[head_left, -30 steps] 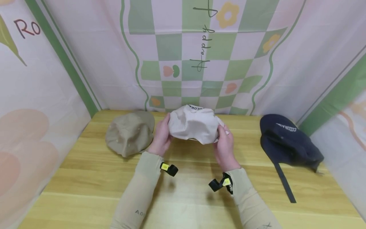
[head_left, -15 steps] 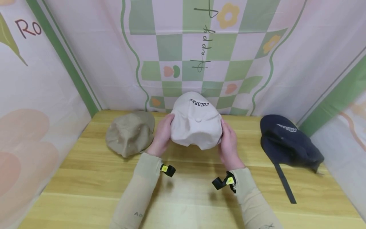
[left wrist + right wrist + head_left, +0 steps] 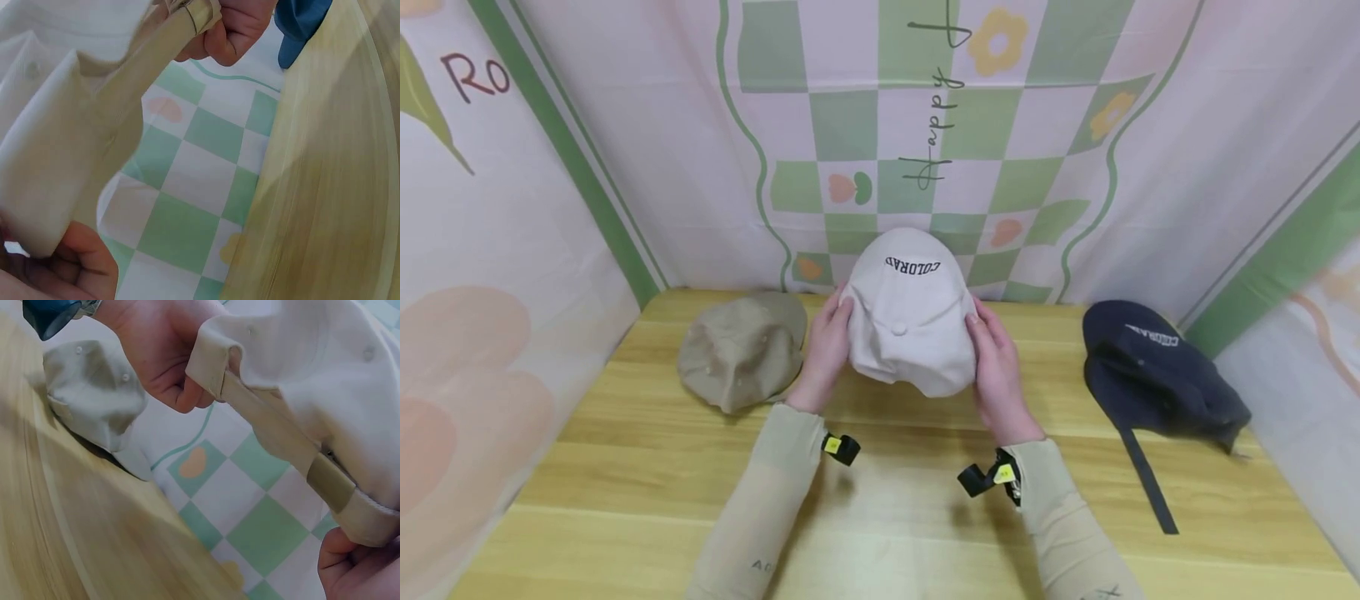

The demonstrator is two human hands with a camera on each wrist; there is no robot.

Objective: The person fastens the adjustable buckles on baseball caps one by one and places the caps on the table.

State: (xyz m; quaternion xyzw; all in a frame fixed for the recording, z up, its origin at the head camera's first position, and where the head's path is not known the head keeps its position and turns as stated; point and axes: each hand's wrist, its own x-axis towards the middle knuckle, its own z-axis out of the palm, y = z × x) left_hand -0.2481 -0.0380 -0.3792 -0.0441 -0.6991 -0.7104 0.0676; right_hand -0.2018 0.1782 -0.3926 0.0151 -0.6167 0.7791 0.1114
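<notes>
Head view: I see the white cap [image 3: 913, 304] held up near the bench's [image 3: 617, 467] far edge, left hand [image 3: 822, 354] and right hand [image 3: 998, 371] gripping opposite sides; I'd use light, level pressure from both, so it doesn't buckle.

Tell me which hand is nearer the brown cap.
Left. The left hand is just beside the brown cap; the right hand is farther off, at the far side of the white cap.
</notes>
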